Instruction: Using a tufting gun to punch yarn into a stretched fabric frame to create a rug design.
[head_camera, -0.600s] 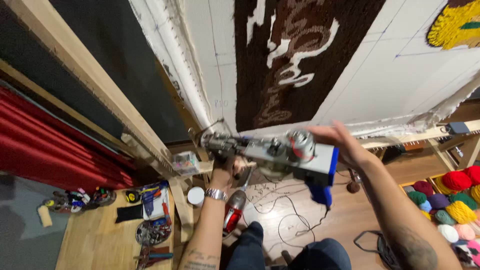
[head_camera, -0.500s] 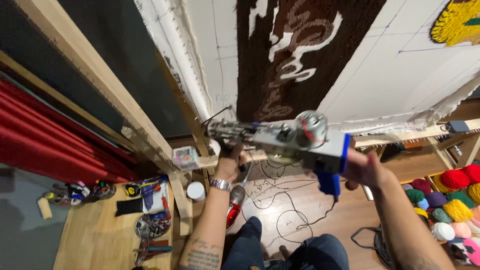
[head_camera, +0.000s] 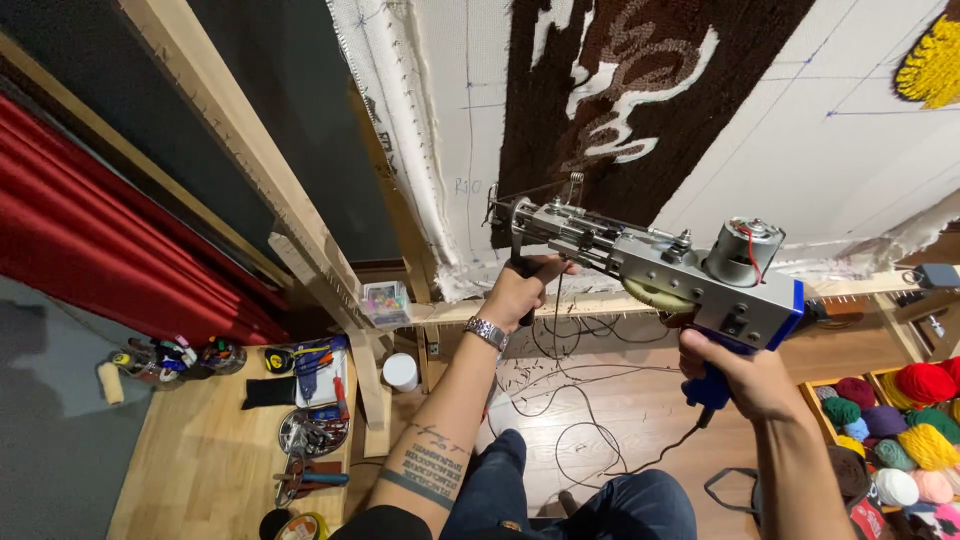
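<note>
The left hand (head_camera: 518, 292) is wrapped around the front grip of a metal tufting gun (head_camera: 655, 265), while the right hand (head_camera: 745, 372) is clenched on its blue rear handle, the needle end held against white backing cloth (head_camera: 800, 150) beside a brown tufted patch (head_camera: 640, 90); yarn balls (head_camera: 905, 420) sit lower right.

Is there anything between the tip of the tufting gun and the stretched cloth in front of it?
Nothing visible. The tufting gun, held by the left hand and right hand, has its tip close to the white cloth beside the brown tufted area, with only open space between.
</note>
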